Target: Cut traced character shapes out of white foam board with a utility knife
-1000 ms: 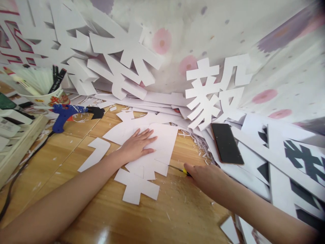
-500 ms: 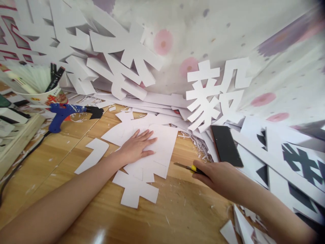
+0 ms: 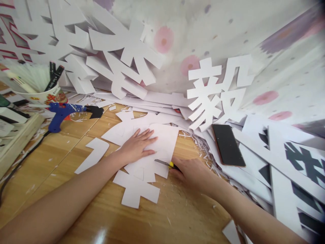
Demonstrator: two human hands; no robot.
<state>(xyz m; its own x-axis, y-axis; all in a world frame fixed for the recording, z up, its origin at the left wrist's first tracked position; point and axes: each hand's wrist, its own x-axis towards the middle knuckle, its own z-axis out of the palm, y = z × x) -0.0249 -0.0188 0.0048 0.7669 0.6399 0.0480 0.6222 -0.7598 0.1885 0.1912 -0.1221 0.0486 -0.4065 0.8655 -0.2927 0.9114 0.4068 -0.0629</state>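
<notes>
My left hand (image 3: 137,145) lies flat with its fingers spread, pressing on a white sheet (image 3: 165,142) on the wooden table. In my right hand (image 3: 190,171) is a utility knife (image 3: 172,165) with a yellow and black handle. Its blade points left over the lower right part of the sheet, near my left thumb; whether it touches the sheet I cannot tell. A cross-shaped white piece (image 3: 132,195) extends below the sheet. To the left lies a separate bent white piece (image 3: 95,154).
A blue glue gun (image 3: 59,113) and a cup of pens (image 3: 54,95) are at the left. A black phone (image 3: 228,145) lies on white boards at the right. A cut-out character (image 3: 207,91) leans at the back, with paper scraps (image 3: 201,145) below it.
My right hand has moved left with the knife, bringing the blade over the sheet. My left hand stays where it was.
</notes>
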